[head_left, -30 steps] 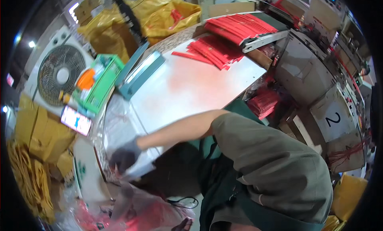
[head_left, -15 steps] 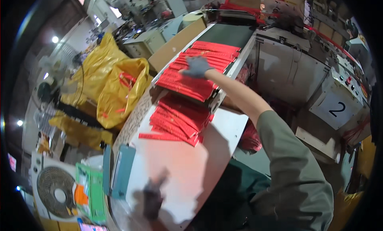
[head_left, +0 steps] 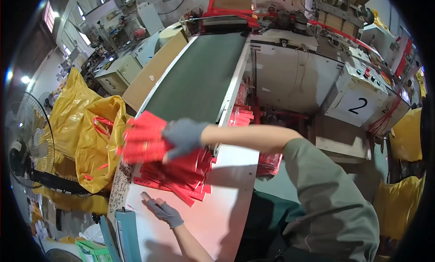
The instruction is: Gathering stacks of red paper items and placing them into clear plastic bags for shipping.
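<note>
My right hand (head_left: 183,137), in a grey glove with bare fingertips, is closed on a fanned bunch of flat red strips (head_left: 142,139), blurred by motion. The bunch is at the near left end of the dark green conveyor belt (head_left: 199,72). Right below it, a loose pile of similar red strips (head_left: 181,185) lies overlapping on the white tabletop (head_left: 222,216), partly hidden by the bunch and its shadow. My left hand (head_left: 165,212), gloved the same way, is open just in front of that pile. Its palm is turned up and nothing is in it.
Yellow sacks (head_left: 97,139) with red scraps stand left of the belt, beside a black fan (head_left: 29,139). A blue-grey box (head_left: 127,235) sits at the table's left edge. A control box (head_left: 358,94) with buttons stands at the right.
My right hand has gone from lying on the strips on the belt to holding a bunch near the table. The belt's strips are gone. My left hand has come up toward the pile.
</note>
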Motion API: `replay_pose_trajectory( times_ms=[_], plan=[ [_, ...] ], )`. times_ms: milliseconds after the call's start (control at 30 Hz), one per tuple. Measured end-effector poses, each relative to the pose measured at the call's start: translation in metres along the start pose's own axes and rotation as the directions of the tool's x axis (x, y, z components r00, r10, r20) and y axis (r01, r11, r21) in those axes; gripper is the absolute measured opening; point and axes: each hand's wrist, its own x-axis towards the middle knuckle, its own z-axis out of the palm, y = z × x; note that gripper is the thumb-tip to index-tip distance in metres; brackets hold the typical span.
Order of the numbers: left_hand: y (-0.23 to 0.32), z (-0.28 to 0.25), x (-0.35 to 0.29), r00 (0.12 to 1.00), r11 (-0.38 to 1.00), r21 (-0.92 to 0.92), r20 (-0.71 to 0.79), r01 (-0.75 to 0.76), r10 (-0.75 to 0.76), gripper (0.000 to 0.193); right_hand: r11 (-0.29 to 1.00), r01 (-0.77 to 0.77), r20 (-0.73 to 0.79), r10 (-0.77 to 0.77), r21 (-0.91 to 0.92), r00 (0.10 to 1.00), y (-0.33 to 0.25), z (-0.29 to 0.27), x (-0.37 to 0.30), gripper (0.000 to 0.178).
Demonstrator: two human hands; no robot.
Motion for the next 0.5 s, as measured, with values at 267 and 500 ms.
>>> replay_pose_trajectory(
  times_ms=[267, 500],
  plan=[
    [0.017, -0.005, -0.001, 0.99, 0.975, 0.179, -0.077, 0.128, -0.116, 0.075, 0.756, -0.321, 0.083, 0.336, 0.571, 0.938, -0.015, 0.105, 0.031, 0.091],
    [-0.005, -0.012, 0.013, 0.865, 0.721, -0.478, 0.242, 0.501, -0.44, 0.073, 0.878, -0.242, -0.013, 0.272, 0.413, 0.962, -0.058, 0.136, 0.008, 0.109]
  ],
)
